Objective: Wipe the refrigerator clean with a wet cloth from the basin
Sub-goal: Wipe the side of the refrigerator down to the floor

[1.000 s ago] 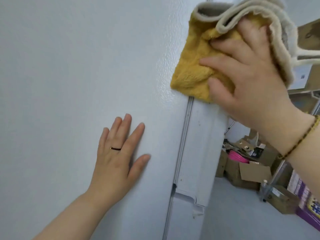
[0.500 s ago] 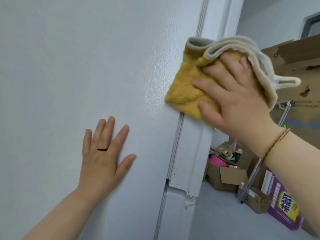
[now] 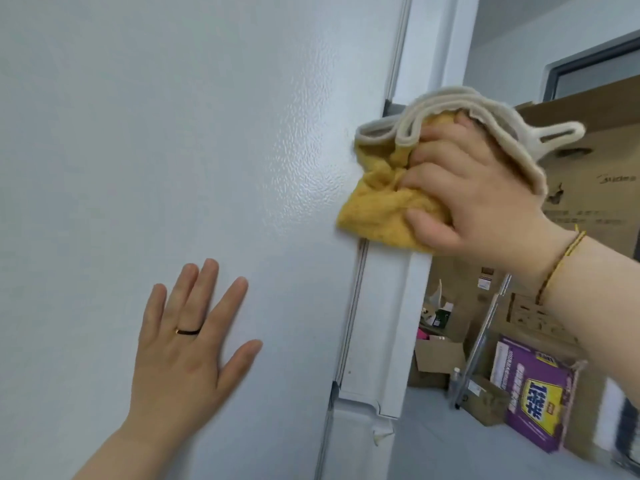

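— Refrigerator [image 3: 173,133] side: what was on it?
— It filled the left of the view, pale and pebbled. The left hand [image 3: 183,348] lay flat against it, fingers spread, grip wide and holding nothing, a dark ring [image 3: 187,331] on one finger.
— And the cloth?
— The yellow cloth [image 3: 377,202], cream-edged, was pressed to the refrigerator's right edge, bunched in the right hand [image 3: 474,199], whose grip was closed on it. A braided bracelet [image 3: 557,265] circled that wrist.
— Behind?
— Cardboard boxes [image 3: 438,355] and a purple box [image 3: 533,386] on the floor.
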`<state>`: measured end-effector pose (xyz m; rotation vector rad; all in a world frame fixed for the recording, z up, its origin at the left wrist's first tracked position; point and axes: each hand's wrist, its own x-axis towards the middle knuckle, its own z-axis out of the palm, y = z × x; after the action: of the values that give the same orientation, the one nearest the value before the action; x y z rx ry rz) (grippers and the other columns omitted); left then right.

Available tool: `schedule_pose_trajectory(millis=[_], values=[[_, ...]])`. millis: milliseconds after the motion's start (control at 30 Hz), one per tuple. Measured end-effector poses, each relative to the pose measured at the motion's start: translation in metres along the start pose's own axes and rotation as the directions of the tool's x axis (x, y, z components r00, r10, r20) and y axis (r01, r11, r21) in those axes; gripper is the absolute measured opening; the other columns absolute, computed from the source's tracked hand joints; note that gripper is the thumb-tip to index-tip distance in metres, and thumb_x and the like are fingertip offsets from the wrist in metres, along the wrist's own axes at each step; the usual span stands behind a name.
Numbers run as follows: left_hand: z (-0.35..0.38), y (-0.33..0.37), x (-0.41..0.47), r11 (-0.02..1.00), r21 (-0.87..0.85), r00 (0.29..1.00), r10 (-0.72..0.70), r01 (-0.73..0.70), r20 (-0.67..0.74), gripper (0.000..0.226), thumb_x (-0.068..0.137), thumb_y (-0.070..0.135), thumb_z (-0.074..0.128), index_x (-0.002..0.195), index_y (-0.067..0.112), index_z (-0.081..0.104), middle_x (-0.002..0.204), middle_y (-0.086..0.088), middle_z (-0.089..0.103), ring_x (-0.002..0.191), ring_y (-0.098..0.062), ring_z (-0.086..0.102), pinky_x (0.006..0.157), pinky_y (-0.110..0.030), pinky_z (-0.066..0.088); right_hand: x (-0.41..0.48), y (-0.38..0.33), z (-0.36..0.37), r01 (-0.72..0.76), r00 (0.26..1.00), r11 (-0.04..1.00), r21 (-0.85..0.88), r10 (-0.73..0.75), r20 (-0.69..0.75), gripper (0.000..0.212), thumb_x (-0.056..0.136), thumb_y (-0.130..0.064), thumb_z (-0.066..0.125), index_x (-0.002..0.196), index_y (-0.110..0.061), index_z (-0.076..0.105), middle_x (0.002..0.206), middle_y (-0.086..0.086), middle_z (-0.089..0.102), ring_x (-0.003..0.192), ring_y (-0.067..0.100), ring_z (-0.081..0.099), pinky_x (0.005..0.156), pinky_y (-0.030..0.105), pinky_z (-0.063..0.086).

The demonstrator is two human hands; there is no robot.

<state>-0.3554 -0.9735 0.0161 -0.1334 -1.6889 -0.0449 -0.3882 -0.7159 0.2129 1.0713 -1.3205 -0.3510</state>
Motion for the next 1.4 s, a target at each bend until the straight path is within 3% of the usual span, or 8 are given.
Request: schedule_pose_trajectory(millis=[233,400,533,767,900,1100,1300,1400], values=[[0.000,0.000,0.002,1.000,-0.011,1.000,0.010,-0.010,-0.028,0.056,0.093,0.055,0.020,0.144,0.036,0.007,0.154,0.015,-0.004,0.142,-0.006,0.000,0.116,-0.032,0.000,-0.031,-0.075,0.021,-0.361,0.896,0.902,0.239,0.406,-0.179,0.015,0.083,-0.028,0.046,0.091,-0.017,0.050,0.109,0.003,0.046,0.122,0.028,0.033,0.111,0.039,0.018],[0.001,0.000,0.000,1.000,0.007,1.000,0.005,-0.005,-0.017,0.056,0.093,0.054,0.020,0.144,0.035,0.006,0.154,0.015,-0.005,0.142,-0.007,-0.001,0.116,-0.032,0.000,-0.100,-0.140,0.014,-0.148,0.989,0.968,0.203,0.146,0.025,0.022,0.091,-0.033,0.033,0.091,-0.020,0.050,0.114,0.002,0.048,0.127,0.024,0.030,0.116,0.036,0.014],[0.003,-0.001,-0.002,1.000,0.016,1.000,0.007,-0.006,-0.024,0.056,0.093,0.054,0.020,0.144,0.035,0.005,0.153,0.015,-0.006,0.142,-0.007,-0.001,0.116,-0.032,0.000,-0.077,-0.096,0.008,0.068,0.987,0.982,0.176,-0.092,0.134,0.027,0.092,-0.035,0.030,0.094,-0.017,0.049,0.111,0.006,0.051,0.122,0.030,0.038,0.113,0.035,0.015],[0.004,0.000,-0.004,1.000,0.015,0.999,-0.003,0.003,-0.044,0.055,0.095,0.051,0.020,0.144,0.035,0.004,0.153,0.016,-0.008,0.141,-0.006,-0.003,0.116,-0.031,-0.002,-0.016,-0.091,0.015,-0.495,0.861,0.865,0.078,0.501,-0.084,0.027,0.079,-0.024,0.048,0.096,-0.008,0.061,0.109,0.017,0.062,0.124,0.031,0.030,0.112,0.041,0.009],[0.007,-0.001,-0.006,1.000,-0.009,0.996,-0.003,0.002,-0.084,0.049,0.098,0.042,0.019,0.144,0.035,0.006,0.153,0.017,-0.007,0.141,-0.006,-0.001,0.116,-0.031,-0.001,-0.054,-0.164,0.022,-0.359,0.927,0.931,-0.073,0.364,0.085,0.044,0.081,-0.029,0.045,0.123,-0.015,0.046,0.136,0.010,0.044,0.132,0.033,0.026,0.112,0.045,0.008],[0.008,-0.002,-0.007,0.999,-0.036,0.997,0.001,-0.004,-0.083,0.046,0.099,0.038,0.018,0.144,0.037,0.008,0.152,0.020,-0.009,0.141,-0.004,-0.002,0.115,-0.029,-0.002,-0.073,-0.170,0.021,0.003,0.977,0.995,0.103,-0.025,0.214,0.039,0.083,-0.024,0.041,0.121,-0.014,0.043,0.132,0.005,0.036,0.127,0.031,0.031,0.110,0.044,0.008],[0.007,-0.002,-0.009,0.999,-0.032,0.996,-0.034,0.031,-0.084,0.040,0.098,0.038,0.020,0.137,0.029,0.021,0.154,0.012,0.002,0.141,-0.003,-0.002,0.115,-0.029,-0.001,-0.037,-0.137,0.017,-0.392,0.911,0.919,-0.045,0.394,0.119,0.047,0.082,-0.033,0.043,0.124,-0.017,0.052,0.135,0.011,0.051,0.129,0.031,0.027,0.111,0.041,0.001],[0.009,-0.004,-0.009,1.000,-0.019,0.997,0.006,-0.007,-0.082,0.044,0.099,0.038,0.020,0.142,0.035,0.014,0.152,0.020,-0.010,0.141,-0.004,-0.002,0.115,-0.030,-0.001,-0.054,-0.164,0.015,-0.285,0.946,0.958,0.017,0.278,0.167,0.046,0.081,-0.032,0.044,0.123,-0.016,0.049,0.134,0.009,0.052,0.130,0.032,0.028,0.112,0.044,0.006]])
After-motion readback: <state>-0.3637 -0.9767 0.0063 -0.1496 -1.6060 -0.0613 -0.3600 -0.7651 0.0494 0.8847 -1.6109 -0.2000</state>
